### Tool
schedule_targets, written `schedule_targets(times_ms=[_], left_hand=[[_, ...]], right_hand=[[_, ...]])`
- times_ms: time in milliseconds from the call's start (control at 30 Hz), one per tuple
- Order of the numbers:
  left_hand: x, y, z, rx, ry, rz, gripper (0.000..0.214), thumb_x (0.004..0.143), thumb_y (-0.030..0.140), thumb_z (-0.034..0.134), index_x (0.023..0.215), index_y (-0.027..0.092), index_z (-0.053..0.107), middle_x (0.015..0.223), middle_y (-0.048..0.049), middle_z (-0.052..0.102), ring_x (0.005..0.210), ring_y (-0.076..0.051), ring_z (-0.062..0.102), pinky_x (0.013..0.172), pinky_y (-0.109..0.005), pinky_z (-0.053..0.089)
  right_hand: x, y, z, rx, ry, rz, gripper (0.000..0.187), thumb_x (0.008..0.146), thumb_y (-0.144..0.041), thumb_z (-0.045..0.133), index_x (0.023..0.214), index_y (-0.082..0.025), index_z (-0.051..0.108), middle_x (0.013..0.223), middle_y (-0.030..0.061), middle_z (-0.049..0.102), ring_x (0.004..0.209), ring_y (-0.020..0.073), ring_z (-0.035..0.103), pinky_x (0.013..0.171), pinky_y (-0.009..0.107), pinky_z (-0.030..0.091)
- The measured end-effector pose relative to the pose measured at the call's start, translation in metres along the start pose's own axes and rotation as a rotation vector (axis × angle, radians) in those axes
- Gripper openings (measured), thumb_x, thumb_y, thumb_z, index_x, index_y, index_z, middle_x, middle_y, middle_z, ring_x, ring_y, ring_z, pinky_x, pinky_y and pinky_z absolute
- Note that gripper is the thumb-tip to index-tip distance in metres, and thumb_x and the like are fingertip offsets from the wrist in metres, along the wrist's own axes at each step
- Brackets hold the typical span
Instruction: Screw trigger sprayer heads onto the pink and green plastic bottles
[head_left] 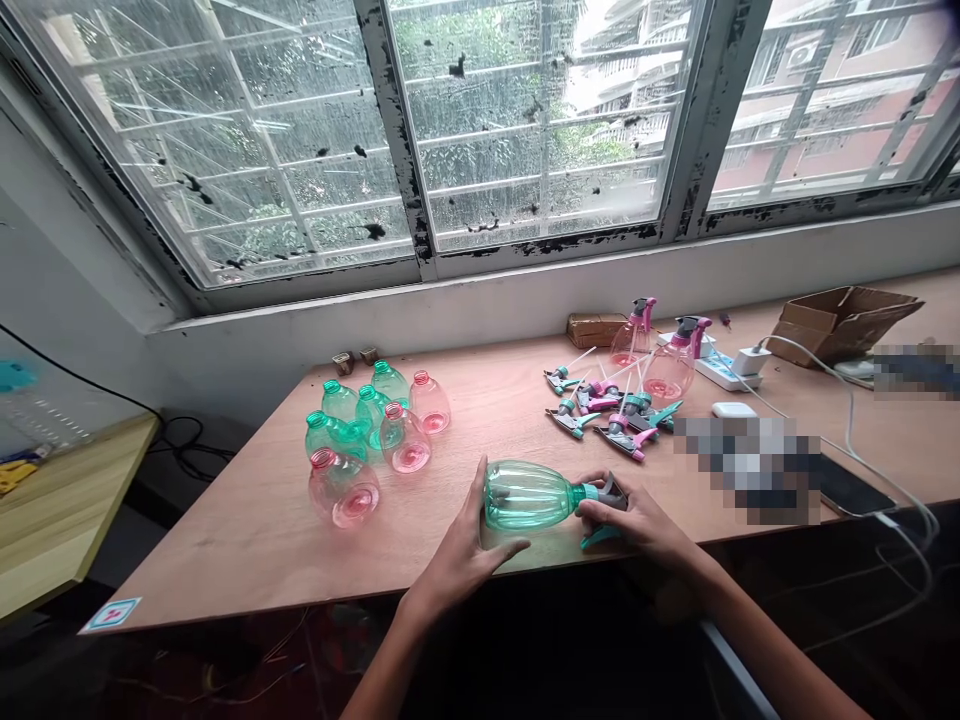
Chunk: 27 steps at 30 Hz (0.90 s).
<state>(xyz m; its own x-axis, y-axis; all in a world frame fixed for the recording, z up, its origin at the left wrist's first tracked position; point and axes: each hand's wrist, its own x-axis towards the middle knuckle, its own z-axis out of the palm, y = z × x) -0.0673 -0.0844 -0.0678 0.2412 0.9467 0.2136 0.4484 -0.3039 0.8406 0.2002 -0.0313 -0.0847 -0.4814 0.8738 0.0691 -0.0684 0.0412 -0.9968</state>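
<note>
A clear green spray bottle (529,496) lies sideways in front of me over the near table edge. My left hand (471,545) cups its base, fingers behind and thumb along the underside. At the neck, my right hand (634,520) grips a grey and green trigger spray head (611,492), which sits on the bottle's mouth; how tightly it is screwed on I cannot tell. Beyond my right hand lies a pile of loose spray heads (622,440) in pink, green and grey, some with white tubes. To the left stand open green bottles (328,435) and pink bottles (345,487).
Two pink bottles with spray heads (670,370) stand at the back right, near a power strip (727,372) and an open cardboard box (840,325). A phone (855,485) with a white cable lies at the right edge. The window wall (510,310) bounds the wooden table (247,545).
</note>
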Motion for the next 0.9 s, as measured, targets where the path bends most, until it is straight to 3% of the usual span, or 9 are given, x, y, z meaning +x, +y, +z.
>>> schedule_targets(times_ms=[200,467,733,900], left_hand=[[0.001,0.001,-0.0011,0.012,0.01,-0.023,0.099,0.081,0.041,0.073,0.154,0.03,0.006,0.16,-0.0107,0.023,0.147,-0.033,0.022,0.121,-0.053,0.019],[0.0002,-0.0048,0.0011,0.01,0.021,0.008,0.103,0.08,0.039,0.074,0.154,0.033,0.001,0.164,-0.008,0.011,0.149,-0.031,0.015,0.122,-0.051,0.014],[0.0016,-0.0006,-0.0019,0.002,0.018,0.02,0.089,0.083,0.04,0.071,0.153,0.027,0.018,0.153,-0.0123,0.036,0.145,-0.034,0.026,0.121,-0.053,0.02],[0.0008,-0.0022,0.0003,0.032,0.032,0.022,0.092,0.084,0.04,0.07,0.153,0.032,0.01,0.161,-0.0082,0.02,0.149,-0.029,0.016,0.122,-0.051,0.014]], right_hand=[[-0.0013,-0.0035,0.001,0.015,0.0,0.018,0.039,0.084,-0.04,0.072,0.11,-0.016,0.055,0.071,0.0012,0.07,0.07,0.0188,0.065,0.067,0.033,0.055],[-0.0001,-0.0034,0.0011,0.03,0.004,0.013,0.039,0.083,-0.04,0.073,0.109,-0.017,0.055,0.07,0.0005,0.069,0.068,0.0179,0.064,0.066,0.032,0.055],[-0.0005,-0.0019,-0.0001,0.044,-0.001,0.019,0.043,0.081,-0.043,0.074,0.11,-0.018,0.054,0.071,-0.0007,0.067,0.068,0.0183,0.064,0.067,0.033,0.055],[-0.0006,-0.0023,-0.0002,0.039,0.006,0.031,0.043,0.081,-0.043,0.074,0.11,-0.019,0.054,0.071,-0.0007,0.067,0.069,0.0194,0.064,0.068,0.034,0.055]])
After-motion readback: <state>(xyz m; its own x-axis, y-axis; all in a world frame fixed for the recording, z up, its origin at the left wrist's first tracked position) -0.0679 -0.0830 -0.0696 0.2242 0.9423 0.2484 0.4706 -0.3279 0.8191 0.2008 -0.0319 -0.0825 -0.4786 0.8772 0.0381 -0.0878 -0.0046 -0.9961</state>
